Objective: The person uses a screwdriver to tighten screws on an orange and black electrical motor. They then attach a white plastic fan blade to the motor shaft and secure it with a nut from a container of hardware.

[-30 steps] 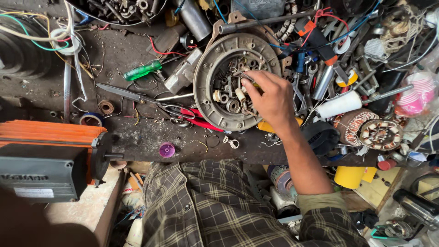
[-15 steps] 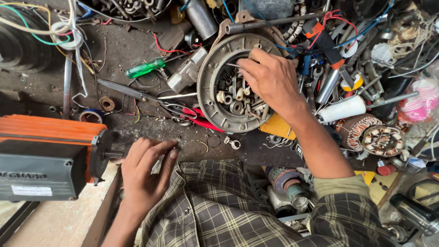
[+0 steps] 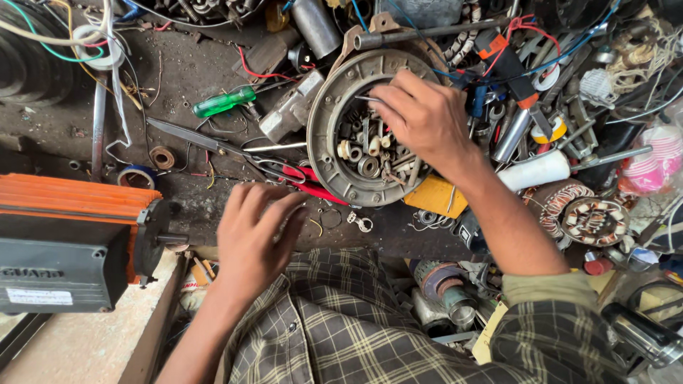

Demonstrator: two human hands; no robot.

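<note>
A round grey metal housing [image 3: 324,153] lies on the dark, dirty workbench [image 3: 192,85] and is filled with several washers, bushings and bolts. My right hand [image 3: 420,121] reaches into it from the right, its fingertips pinched on a thin metal pin that sticks out to the left. My left hand [image 3: 252,235] lies palm down on the bench's near edge, fingers loosely spread, just left of the red-handled pliers [image 3: 309,186]. Whatever lies under that palm is hidden.
A green-handled screwdriver [image 3: 224,101], scissors [image 3: 206,140] and a tape roll [image 3: 135,176] lie to the left of the housing. An orange and grey machine [image 3: 67,238] stands at the near left. Wires, tools, a wound stator [image 3: 587,220] and a white cylinder [image 3: 533,171] crowd the right.
My left hand came up from below and settled flat on the bench edge, covering a small purple piece. My right hand shifted slightly within the housing.
</note>
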